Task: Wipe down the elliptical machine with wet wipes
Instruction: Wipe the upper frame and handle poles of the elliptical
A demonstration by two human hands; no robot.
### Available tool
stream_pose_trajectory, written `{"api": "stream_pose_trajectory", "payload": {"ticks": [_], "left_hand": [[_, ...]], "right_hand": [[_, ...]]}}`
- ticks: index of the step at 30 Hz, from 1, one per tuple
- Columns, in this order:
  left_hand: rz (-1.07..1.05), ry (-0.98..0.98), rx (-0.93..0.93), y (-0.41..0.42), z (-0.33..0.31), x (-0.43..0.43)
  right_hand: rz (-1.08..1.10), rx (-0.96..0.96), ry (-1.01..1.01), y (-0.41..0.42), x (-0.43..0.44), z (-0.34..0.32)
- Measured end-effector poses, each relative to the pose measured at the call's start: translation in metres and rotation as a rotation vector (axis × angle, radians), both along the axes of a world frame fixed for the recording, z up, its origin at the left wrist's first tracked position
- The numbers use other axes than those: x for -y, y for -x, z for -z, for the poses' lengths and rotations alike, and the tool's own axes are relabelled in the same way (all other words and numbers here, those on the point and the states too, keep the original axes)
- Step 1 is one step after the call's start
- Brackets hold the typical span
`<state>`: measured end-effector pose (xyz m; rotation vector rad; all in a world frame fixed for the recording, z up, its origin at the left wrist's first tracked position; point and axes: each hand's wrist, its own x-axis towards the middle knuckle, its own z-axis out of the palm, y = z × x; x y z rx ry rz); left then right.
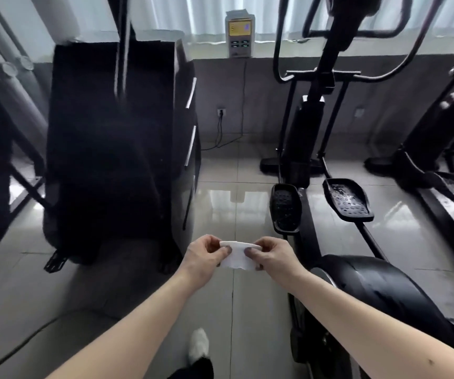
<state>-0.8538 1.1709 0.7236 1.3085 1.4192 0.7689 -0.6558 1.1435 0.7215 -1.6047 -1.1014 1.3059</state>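
While both arms extend forward, I see the left hand (pixel 202 255) pinching the left edge of a white wet wipe (pixel 238 257) between thumb and fingers. The right hand (pixel 271 255) pinches the right edge the same way. The wipe hangs spread between them above the tiled floor (pixel 242 170), touching no machine. The elliptical machine (pixel 313 119) stands just right of the hands, with its black flywheel housing (pixel 379 285) nearest and two pedals (pixel 349 199) beyond. A large black unit (pixel 111 146) stands to the left. A box with a yellow screen (pixel 240 34) sits on the sill ahead. One white shoe (pixel 198 343) shows below.
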Motion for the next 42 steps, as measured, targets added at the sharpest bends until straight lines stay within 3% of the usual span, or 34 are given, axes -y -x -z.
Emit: {"api": "stream_pose_trajectory", "payload": {"ticks": [8, 14, 16, 18, 22, 27, 35, 42], "left_hand": [[0.079, -0.048, 0.091, -0.071, 0.025, -0.201], [0.281, -0.059, 0.132, -0.122, -0.005, -0.358], [0.330, -0.071, 0.152, -0.140, -0.018, -0.402], [0.377, -0.101, 0.127, -0.159, -0.027, -0.440], [0.509, -0.140, 0.107, -0.207, -0.047, -0.502], [0.586, -0.223, 0.084, -0.279, -0.063, -0.578], [0.455, -0.395, -0.053, -0.404, -0.114, -0.698], [0.435, -0.450, -0.057, -0.493, -0.161, -0.787]], "right_hand": [[0.275, 0.222, 0.050, -0.045, -0.175, 0.007], [0.495, 0.258, 0.109, -0.088, -0.308, -0.016], [0.607, 0.147, 0.122, -0.098, -0.346, -0.031], [0.659, -0.097, 0.117, -0.107, -0.379, -0.043], [0.567, -0.389, 0.006, -0.137, -0.437, -0.063], [0.599, -0.389, -0.083, -0.204, -0.510, -0.063], [0.618, -0.408, -0.181, -0.344, -0.625, -0.108], [0.590, -0.475, -0.273, -0.431, -0.711, -0.147]]}}
